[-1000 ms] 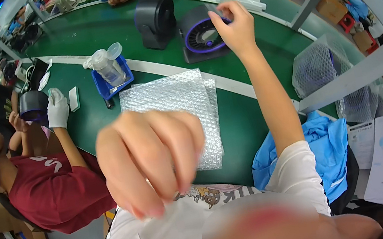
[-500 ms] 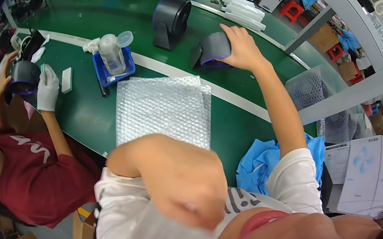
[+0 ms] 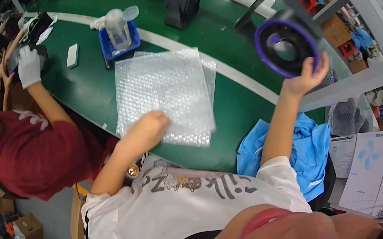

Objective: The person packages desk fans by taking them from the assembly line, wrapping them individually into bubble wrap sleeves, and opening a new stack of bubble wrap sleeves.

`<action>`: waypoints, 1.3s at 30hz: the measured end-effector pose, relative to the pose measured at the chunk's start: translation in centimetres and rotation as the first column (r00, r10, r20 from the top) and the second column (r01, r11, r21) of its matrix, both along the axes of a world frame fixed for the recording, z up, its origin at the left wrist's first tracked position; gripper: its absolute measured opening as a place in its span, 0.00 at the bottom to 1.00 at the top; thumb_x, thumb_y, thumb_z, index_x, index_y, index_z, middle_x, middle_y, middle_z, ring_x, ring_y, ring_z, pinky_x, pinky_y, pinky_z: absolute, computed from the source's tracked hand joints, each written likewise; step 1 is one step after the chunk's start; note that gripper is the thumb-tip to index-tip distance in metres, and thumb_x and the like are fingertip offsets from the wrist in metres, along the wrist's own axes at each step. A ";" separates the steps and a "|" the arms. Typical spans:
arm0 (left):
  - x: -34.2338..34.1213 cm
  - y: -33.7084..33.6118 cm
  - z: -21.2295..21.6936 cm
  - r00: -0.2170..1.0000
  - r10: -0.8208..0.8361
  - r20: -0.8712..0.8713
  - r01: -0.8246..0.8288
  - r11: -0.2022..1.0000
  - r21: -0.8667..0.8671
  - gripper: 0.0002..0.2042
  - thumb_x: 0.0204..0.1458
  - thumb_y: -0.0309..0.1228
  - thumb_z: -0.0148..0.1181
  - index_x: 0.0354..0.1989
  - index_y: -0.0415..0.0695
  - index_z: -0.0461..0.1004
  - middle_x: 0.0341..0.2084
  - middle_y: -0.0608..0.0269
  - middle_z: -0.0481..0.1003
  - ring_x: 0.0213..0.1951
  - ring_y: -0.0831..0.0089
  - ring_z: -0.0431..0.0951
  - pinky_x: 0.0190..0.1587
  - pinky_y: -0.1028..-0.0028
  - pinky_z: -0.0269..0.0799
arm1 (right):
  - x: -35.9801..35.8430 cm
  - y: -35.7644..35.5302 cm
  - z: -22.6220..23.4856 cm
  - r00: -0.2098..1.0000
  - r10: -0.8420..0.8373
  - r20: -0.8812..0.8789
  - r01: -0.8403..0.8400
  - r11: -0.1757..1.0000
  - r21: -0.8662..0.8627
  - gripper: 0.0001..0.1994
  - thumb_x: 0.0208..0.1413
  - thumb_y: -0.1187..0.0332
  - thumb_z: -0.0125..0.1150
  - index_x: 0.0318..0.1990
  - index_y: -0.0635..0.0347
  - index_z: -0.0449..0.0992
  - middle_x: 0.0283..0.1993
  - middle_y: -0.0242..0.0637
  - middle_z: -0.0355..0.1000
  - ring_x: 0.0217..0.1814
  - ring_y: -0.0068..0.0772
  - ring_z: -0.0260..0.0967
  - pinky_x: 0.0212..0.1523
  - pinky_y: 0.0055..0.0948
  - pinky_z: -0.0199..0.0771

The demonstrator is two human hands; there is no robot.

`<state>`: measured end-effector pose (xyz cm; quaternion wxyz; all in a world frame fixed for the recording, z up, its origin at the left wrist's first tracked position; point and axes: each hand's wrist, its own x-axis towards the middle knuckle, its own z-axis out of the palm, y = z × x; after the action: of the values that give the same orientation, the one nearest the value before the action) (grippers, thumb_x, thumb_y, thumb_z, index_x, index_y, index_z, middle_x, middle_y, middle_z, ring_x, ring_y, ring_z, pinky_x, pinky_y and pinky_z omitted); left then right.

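Observation:
My right hand (image 3: 307, 79) grips the rim of a dark desk fan (image 3: 266, 36) with a purple ring, held up above the right side of the bench. Its round front faces toward me, and its stand points to the far left. Over the lower left part of a clear bubble-wrap bag (image 3: 165, 81) hovers or rests my left hand (image 3: 147, 129). Its fingers look curled but are smeared by motion, so whether they pinch the bag is unclear. At least one more bag lies under the top one, on the green bench (image 3: 230, 108).
A second dark fan (image 3: 183, 2) stands at the far side. Behind the bags sits a blue tray (image 3: 112, 52) holding a clear bottle (image 3: 117, 29). A co-worker (image 3: 39, 145) works at the left. Blue cloth (image 3: 298, 152) lies by my right arm, below a grey frame bar (image 3: 362, 81).
My right hand has lifted the fan off the bench and turned its front toward me. My left hand has gone from before my chest to the bubble-wrap bag. The view has shifted slightly.

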<state>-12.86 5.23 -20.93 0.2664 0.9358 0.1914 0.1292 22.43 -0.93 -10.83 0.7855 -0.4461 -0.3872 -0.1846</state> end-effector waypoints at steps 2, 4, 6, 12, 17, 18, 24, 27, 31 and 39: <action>0.5 1.1 0.5 0.993 0.046 0.104 -0.018 0.965 -0.260 0.10 0.38 0.25 0.60 0.31 0.37 0.73 0.28 0.54 0.72 0.33 0.59 0.72 0.36 0.70 0.68 | -2.1 -1.3 2.2 0.972 0.228 -0.055 -0.219 0.966 0.139 0.24 0.48 0.69 0.54 0.52 0.68 0.55 0.51 0.48 0.60 0.50 0.40 0.62 0.51 0.35 0.64; 1.2 1.6 -0.1 0.983 0.070 0.168 -0.023 0.963 -0.267 0.07 0.40 0.25 0.59 0.29 0.36 0.74 0.27 0.54 0.74 0.30 0.62 0.74 0.34 0.72 0.69 | -1.9 -2.3 2.2 0.934 0.356 0.037 -0.356 0.910 0.212 0.29 0.47 0.63 0.57 0.53 0.67 0.53 0.47 0.48 0.62 0.48 0.42 0.65 0.49 0.39 0.68; 1.9 1.6 -0.1 0.972 0.218 0.092 -0.168 0.910 -0.379 0.07 0.42 0.25 0.59 0.29 0.35 0.74 0.26 0.55 0.74 0.28 0.67 0.74 0.33 0.74 0.68 | -2.4 -3.4 2.9 0.902 0.426 0.067 -0.431 0.884 0.180 0.31 0.45 0.61 0.59 0.53 0.66 0.52 0.46 0.48 0.63 0.46 0.41 0.66 0.45 0.37 0.71; 6.8 1.6 2.4 0.905 0.390 0.170 -0.186 0.722 -0.667 0.06 0.48 0.30 0.55 0.26 0.41 0.69 0.14 0.69 0.64 0.17 0.82 0.62 0.21 0.79 0.59 | -4.5 -4.9 3.6 0.913 0.397 0.090 -0.407 0.897 0.171 0.35 0.39 0.59 0.63 0.53 0.64 0.52 0.47 0.48 0.61 0.49 0.41 0.64 0.48 0.35 0.70; 11.3 1.9 3.8 0.916 0.364 0.168 0.002 0.416 -0.909 0.07 0.53 0.35 0.50 0.29 0.46 0.67 0.18 0.76 0.63 0.20 0.86 0.59 0.21 0.81 0.54 | -5.9 -4.5 2.8 0.901 0.428 0.074 -0.434 0.895 0.102 0.36 0.37 0.61 0.66 0.53 0.64 0.53 0.48 0.45 0.62 0.50 0.38 0.62 0.51 0.33 0.63; 12.2 2.0 3.5 0.918 0.324 0.226 0.108 0.345 -0.932 0.06 0.53 0.34 0.50 0.29 0.46 0.68 0.20 0.75 0.64 0.22 0.85 0.61 0.23 0.81 0.56 | -6.2 -4.3 2.7 0.910 0.402 0.106 -0.408 0.912 0.039 0.36 0.36 0.61 0.67 0.52 0.65 0.53 0.48 0.45 0.62 0.51 0.37 0.62 0.51 0.32 0.62; 13.2 4.6 8.2 0.682 0.587 0.437 0.546 -0.011 -0.837 0.12 0.52 0.35 0.47 0.40 0.42 0.69 0.35 0.63 0.73 0.38 0.73 0.73 0.43 0.73 0.70 | -5.9 -3.7 3.0 0.871 0.305 0.386 -0.301 0.951 -0.071 0.36 0.29 0.67 0.73 0.49 0.64 0.59 0.47 0.52 0.61 0.48 0.41 0.62 0.49 0.33 0.63; 12.0 8.6 11.8 0.703 0.411 0.580 0.588 0.124 -0.800 0.08 0.52 0.32 0.46 0.35 0.41 0.68 0.32 0.61 0.72 0.32 0.72 0.73 0.41 0.73 0.70 | -5.5 -4.2 3.3 0.827 0.382 0.412 -0.309 0.922 -0.234 0.34 0.28 0.68 0.73 0.47 0.65 0.62 0.46 0.51 0.63 0.47 0.39 0.64 0.48 0.30 0.63; 12.9 4.4 16.1 0.714 0.043 0.698 -0.091 0.995 0.032 0.07 0.46 0.31 0.54 0.19 0.45 0.69 0.22 0.67 0.67 0.32 0.72 0.67 0.37 0.75 0.60 | -5.7 -3.2 3.0 0.927 0.252 0.278 -0.165 0.939 -0.300 0.30 0.31 0.73 0.70 0.46 0.67 0.64 0.43 0.46 0.65 0.46 0.34 0.64 0.48 0.28 0.62; 16.6 -2.9 16.4 0.573 -0.269 0.774 -0.325 0.793 0.516 0.04 0.33 0.28 0.59 0.17 0.49 0.69 0.23 0.72 0.67 0.38 0.69 0.66 0.47 0.63 0.49 | -8.9 -1.3 1.2 0.575 0.709 -0.408 -0.687 0.689 0.231 0.19 0.52 0.68 0.53 0.49 0.63 0.59 0.45 0.40 0.64 0.47 0.31 0.63 0.48 0.29 0.64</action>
<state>3.79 2.37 -4.56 0.0055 0.7962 0.0094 0.6049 13.53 -2.23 -9.67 0.8730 -0.2693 -0.3256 0.2435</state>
